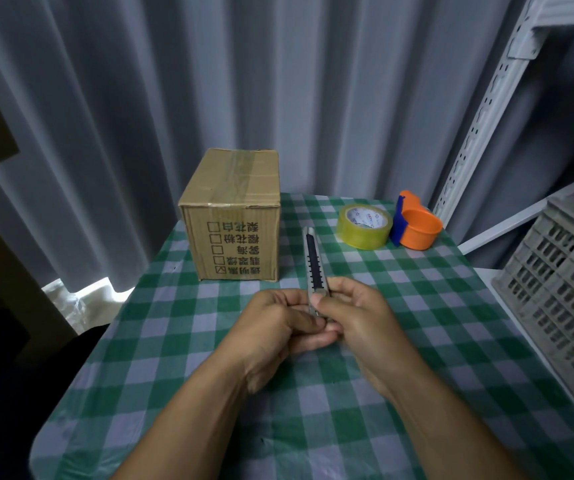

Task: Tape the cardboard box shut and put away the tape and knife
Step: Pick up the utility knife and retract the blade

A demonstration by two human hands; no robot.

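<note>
A brown cardboard box stands closed at the back of the green checked table, with clear tape along its top seam and printed characters on its front. Both hands meet in the middle of the table around a grey utility knife that points away from me. My left hand grips the knife's rear end. My right hand pinches its body from the right side. A roll of clear yellowish tape lies at the back right, touching an orange and blue tape dispenser.
A grey plastic crate sits on a white surface to the right of the table. A white slotted metal shelf post rises behind it. Grey curtains hang behind the table. The table's left edge drops to a dark floor.
</note>
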